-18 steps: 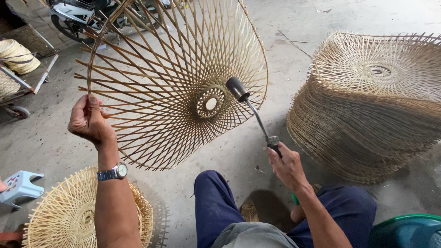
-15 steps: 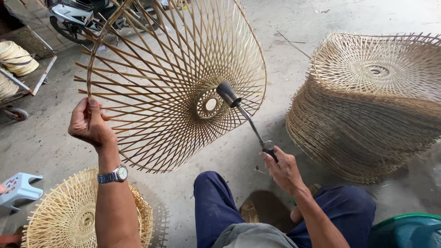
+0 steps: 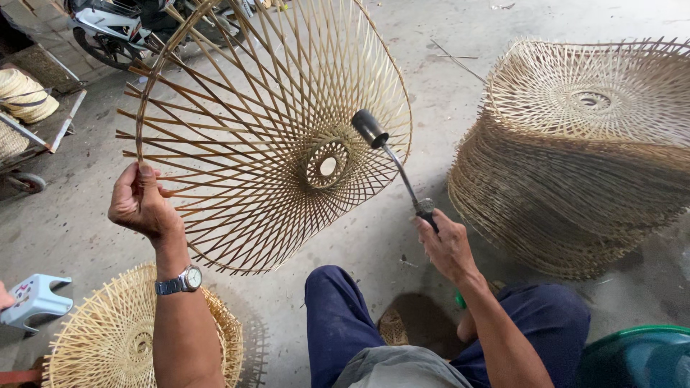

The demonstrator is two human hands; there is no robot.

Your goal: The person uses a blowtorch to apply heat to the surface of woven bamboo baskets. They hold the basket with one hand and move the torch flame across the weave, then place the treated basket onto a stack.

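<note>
torch (image 3: 394, 167) clamped in right hand (image 3: 447, 244), long axis slanting up-left, nozzle toward bamboo frame (image 3: 266, 136) gripped by left hand (image 3: 140, 202)

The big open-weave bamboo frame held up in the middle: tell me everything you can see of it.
The bamboo frame is a wide, bowl-shaped lattice of thin pale strips that cross and fan out from a small woven ring at its centre. It is held off the floor, tilted, with its open side toward the camera. The left hand grips its rim. The black head of the tool in the right hand sits beside the ring.
</note>
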